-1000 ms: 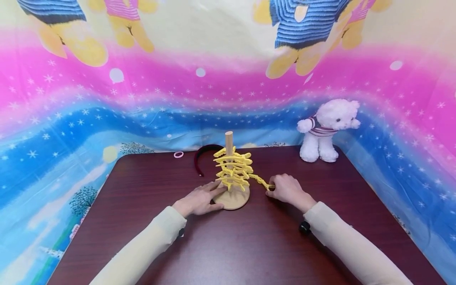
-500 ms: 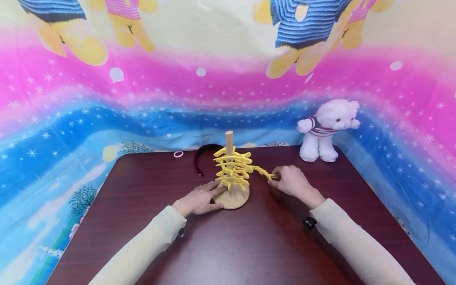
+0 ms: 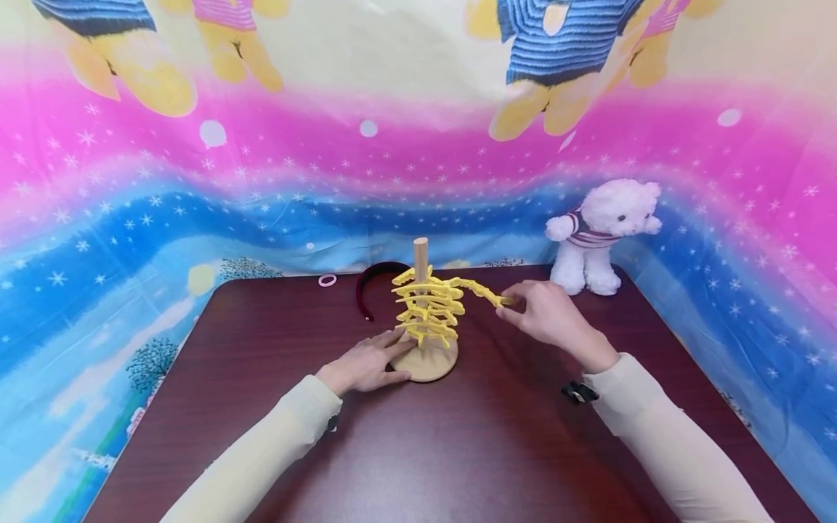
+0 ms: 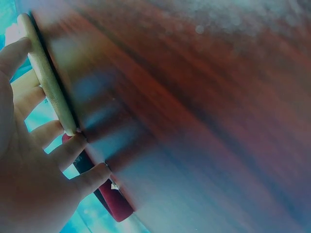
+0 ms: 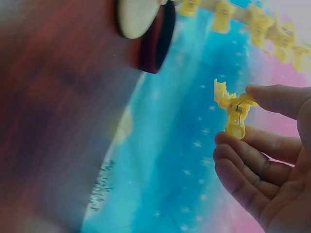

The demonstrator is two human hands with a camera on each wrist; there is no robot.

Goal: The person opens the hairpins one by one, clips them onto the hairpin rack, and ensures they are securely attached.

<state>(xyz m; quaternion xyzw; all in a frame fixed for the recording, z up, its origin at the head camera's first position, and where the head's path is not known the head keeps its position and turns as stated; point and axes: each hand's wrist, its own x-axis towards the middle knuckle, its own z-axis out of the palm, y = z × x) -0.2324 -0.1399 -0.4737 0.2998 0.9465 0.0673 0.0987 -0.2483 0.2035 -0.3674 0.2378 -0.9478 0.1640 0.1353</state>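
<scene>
In the head view my left hand [image 3: 366,363] rests with spread fingers on the round base [image 3: 425,367] of a wooden stand. The left wrist view shows its fingers along the base's edge [image 4: 48,77]. Several yellow hair clips [image 3: 425,316] are clamped crosswise on the stand's upright post [image 3: 421,254], one above another. My right hand [image 3: 556,316] pinches another yellow hair clip [image 3: 480,290] by its handle end between thumb and fingers. This long clip points left toward the top of the row, its far end overlapping the clips there. Its spring [image 5: 239,109] shows in the right wrist view.
A dark red headband [image 3: 362,294] lies behind the stand, to its left. Near the table's [image 3: 418,450] back edge lies a small pink ring [image 3: 328,280]. A white teddy bear [image 3: 585,240] in a striped top stands at the back right, just beyond my right hand.
My right hand has risen and moved right and away from me, lifting the clip from beside the lower clips to near the top of the row. My left hand has stayed on the base.
</scene>
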